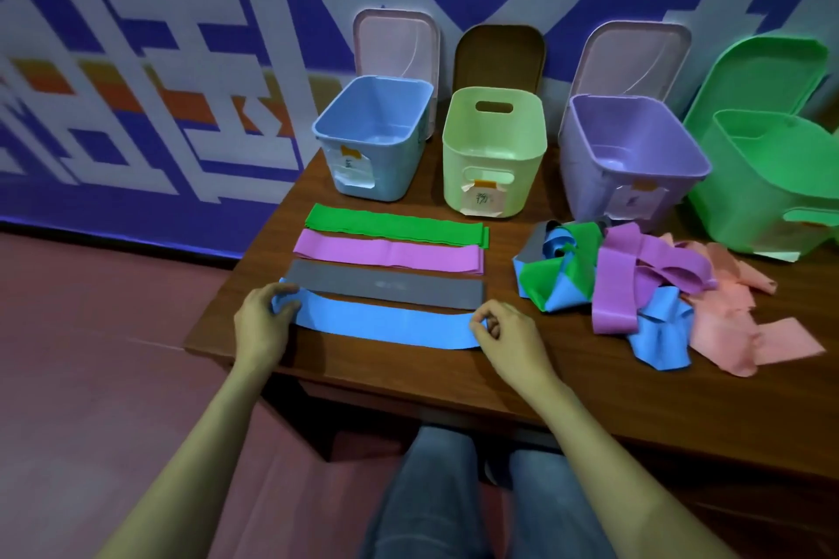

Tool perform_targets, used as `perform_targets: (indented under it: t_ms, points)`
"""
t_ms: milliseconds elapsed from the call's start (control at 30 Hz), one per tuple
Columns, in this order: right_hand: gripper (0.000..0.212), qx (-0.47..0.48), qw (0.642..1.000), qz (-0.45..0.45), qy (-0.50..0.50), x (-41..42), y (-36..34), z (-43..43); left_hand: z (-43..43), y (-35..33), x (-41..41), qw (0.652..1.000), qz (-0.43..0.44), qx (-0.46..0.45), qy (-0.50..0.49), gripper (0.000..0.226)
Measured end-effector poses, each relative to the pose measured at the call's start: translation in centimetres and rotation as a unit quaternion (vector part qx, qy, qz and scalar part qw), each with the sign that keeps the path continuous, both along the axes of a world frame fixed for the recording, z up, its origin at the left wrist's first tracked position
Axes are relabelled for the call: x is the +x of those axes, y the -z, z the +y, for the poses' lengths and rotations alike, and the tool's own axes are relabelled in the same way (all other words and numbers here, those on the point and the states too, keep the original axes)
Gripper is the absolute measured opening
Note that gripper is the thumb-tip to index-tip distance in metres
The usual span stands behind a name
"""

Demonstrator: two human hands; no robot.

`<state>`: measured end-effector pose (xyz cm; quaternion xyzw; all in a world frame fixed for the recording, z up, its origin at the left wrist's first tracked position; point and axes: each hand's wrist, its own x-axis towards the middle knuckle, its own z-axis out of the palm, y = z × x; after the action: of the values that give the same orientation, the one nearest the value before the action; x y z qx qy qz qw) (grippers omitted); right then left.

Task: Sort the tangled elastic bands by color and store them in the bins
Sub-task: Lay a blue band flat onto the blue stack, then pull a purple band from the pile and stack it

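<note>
**A:** Where was the flat blue elastic band (386,325)?

**B:** It lay flat in the nearest row on the brown wooden table (408,372). Its long axis ran left-right, and the middle bowed slightly toward us.

**A:** Hands?

**B:** We had both on it. Our left hand (265,313) was at the left end, fingers curled over it and gripping. Our right hand (501,329) was at the right end, thumb and forefinger pinching the edge. That put one hand on each end, so neither was nearer the band.

**A:** Neighbours?

**B:** The flat grey elastic band (386,286) lay parallel just beyond it. The two met at the left, but we couldn't tell whether they overlapped. Farther back lay the flat purple-pink band (390,251), then the flat green band (395,223), on the same axis.

**A:** Target?

**B:** We judged it was the open pale-blue plastic bin (408,159), leftmost in the far row and beyond the band's left half. That made the left hand the nearer one. To its right stood the light-green bin (458,159), the purple bin (585,177) and the bright-green bin (749,204).

**A:** What does the move turn on?

**B:** The band looked longer than the bin mouth was wide. We judged it needed its right end brought over to the left before going in.

**A:** Risk?

**B:** The tangled heap of mixed bands (635,281) sat right of the right hand, with a gap between. A wide swing could have snagged it.
</note>
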<state>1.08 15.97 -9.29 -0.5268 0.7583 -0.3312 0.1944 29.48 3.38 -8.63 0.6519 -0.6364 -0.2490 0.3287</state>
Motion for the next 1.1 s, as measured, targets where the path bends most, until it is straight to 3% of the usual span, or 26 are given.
perform_targets:
  t_ms: [767,933,1100]
  points:
    - [0.009,0.002,0.997,0.069,0.022,2.1,1.5,0.8,-1.0,0.7,1.8,0.997,-0.059,0.045,-0.003,0.025]
    - [0.007,-0.033,0.981,0.190,0.023,2.6,1.9,1.2,0.1,1.6,1.6,0.972,-0.225,-0.068,-0.019,0.013]
    - [0.012,-0.031,0.972,0.233,-0.003,2.8,1.7,1.6,1.0,1.6,0.5,0.952,-0.301,-0.050,-0.006,0.012]
